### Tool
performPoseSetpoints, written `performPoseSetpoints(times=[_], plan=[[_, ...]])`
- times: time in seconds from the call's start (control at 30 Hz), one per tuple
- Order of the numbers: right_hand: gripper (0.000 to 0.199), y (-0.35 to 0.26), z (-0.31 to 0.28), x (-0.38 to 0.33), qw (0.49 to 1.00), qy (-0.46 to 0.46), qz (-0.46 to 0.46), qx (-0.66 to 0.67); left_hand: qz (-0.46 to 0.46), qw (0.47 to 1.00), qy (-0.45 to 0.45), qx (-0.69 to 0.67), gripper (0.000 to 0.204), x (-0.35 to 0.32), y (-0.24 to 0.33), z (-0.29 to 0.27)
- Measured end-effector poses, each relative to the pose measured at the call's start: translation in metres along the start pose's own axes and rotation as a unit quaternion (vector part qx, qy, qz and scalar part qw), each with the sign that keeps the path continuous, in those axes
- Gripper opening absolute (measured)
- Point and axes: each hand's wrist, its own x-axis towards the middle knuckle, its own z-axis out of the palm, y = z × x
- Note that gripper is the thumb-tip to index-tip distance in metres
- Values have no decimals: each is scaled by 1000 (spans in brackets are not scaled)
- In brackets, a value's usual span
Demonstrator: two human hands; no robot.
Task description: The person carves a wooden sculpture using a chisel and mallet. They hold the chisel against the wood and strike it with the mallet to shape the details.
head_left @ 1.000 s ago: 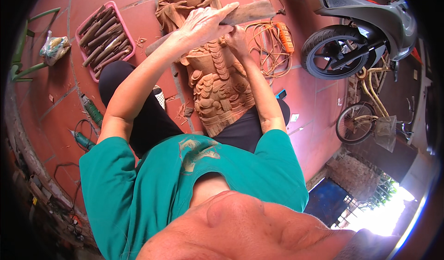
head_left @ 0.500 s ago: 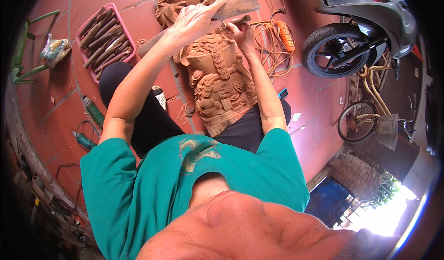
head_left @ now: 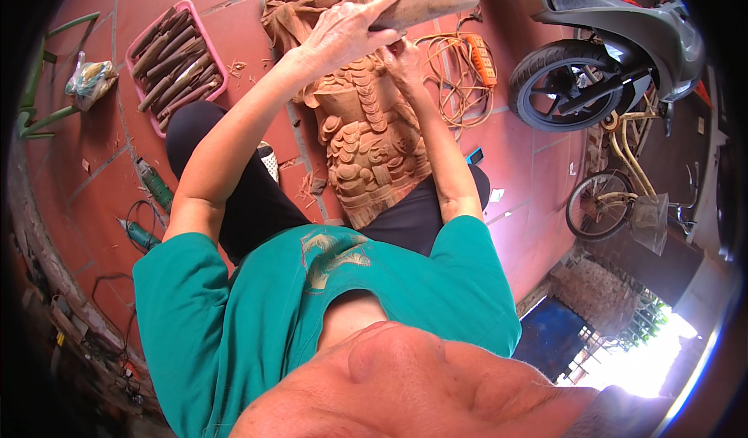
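My left hand (head_left: 343, 37) is closed around a flat wooden mallet (head_left: 435, 3), whose broad end points up and to the right. Close beside it, my right hand (head_left: 405, 63) has its fingers curled around a chisel, now mostly hidden behind the mallet. Both hands are over a carved wooden statue (head_left: 370, 138), which lies lengthwise on the floor between my legs. Scale-like relief and rounded ornament cover its near part. The chisel's tip and where it meets the wood cannot be seen.
A pink basket (head_left: 224, 68) of chisels stands left, near green power tools (head_left: 156, 185) and a plastic bag (head_left: 92, 80). To the right lie an orange power strip (head_left: 481, 60) and tangled cable (head_left: 448, 87), then a motorbike wheel (head_left: 573, 84) and bicycle (head_left: 600, 204). Wood chips (head_left: 312, 189) litter the tiles.
The mallet has moved right and slightly up with my left hand, and now covers the chisel handle that showed before. My right hand has shifted slightly left and down. The statue stays put.
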Motion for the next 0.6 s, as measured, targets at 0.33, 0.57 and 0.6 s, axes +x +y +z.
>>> performPoseSetpoints(times=[0.33,0.57,0.6], plan=[[25,22,9,0,996,6,-50,78,15,997,-37,59,63,1,1,6],[23,34,7,-5,991,40,-126,-1,-25,985,-125,113,64,2,-1,9],[19,36,9,-4,998,35,-55,18,-36,983,-132,119,64,3,3,4]])
